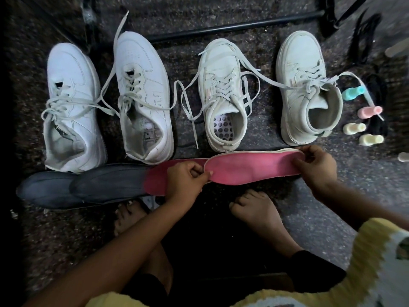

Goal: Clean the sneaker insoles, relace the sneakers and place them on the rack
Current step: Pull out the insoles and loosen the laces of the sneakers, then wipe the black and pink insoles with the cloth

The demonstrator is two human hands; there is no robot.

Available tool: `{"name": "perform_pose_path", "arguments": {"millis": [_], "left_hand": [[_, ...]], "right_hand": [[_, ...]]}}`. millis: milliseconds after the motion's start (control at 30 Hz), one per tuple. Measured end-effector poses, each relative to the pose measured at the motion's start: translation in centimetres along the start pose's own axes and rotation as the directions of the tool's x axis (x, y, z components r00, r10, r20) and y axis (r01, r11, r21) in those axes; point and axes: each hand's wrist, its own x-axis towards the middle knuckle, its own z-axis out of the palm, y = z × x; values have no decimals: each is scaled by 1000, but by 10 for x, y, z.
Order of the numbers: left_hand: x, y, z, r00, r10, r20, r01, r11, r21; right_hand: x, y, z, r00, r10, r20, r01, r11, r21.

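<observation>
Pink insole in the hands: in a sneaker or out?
Out. Both hands, left hand and right hand, hold the pink insole flat above the floor, in front of the sneakers.

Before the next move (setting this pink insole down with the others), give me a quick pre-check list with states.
1. Pink insole held at both ends, left hand and right hand: ok.
2. Insole clear of the sneakers' laces: ok.
3. Second pink insole already down, overlapping the dark insoles: ok.
4. Held insole clean: cannot tell, only one face shows.
5. All four sneakers emptied: cannot tell; the third sneaker shows a dotted footbed.
6. Small bottles within right hand's reach: ok.
</observation>
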Motion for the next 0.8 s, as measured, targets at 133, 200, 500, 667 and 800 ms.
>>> {"name": "perform_pose_path", "arguments": {"millis": [133, 200, 500, 667, 800], "left_hand": [[-2, 1, 1, 999, 10, 39, -11, 1000, 15], [-3, 3, 1, 999, 16, 42, -17, 1000, 24], [-12, 3, -14, 1000, -17, 5, 17, 998, -64], [-18, 0, -18, 998, -5, 61, 15, 989, -149], [-21, -6, -25, 994, -46, 97, 58, 990, -128]], "right_hand": [[1, 0, 1, 999, -29, -32, 24, 992, -125], [0, 0, 0, 998, -21, -57, 12, 987, -158], [-10, 15, -86, 948, -96, -303, 95, 995, -18], [42, 40, -179, 783, -67, -619, 101, 995, 19], [92, 65, -238, 785, -106, -610, -22, 980, -198]]}}
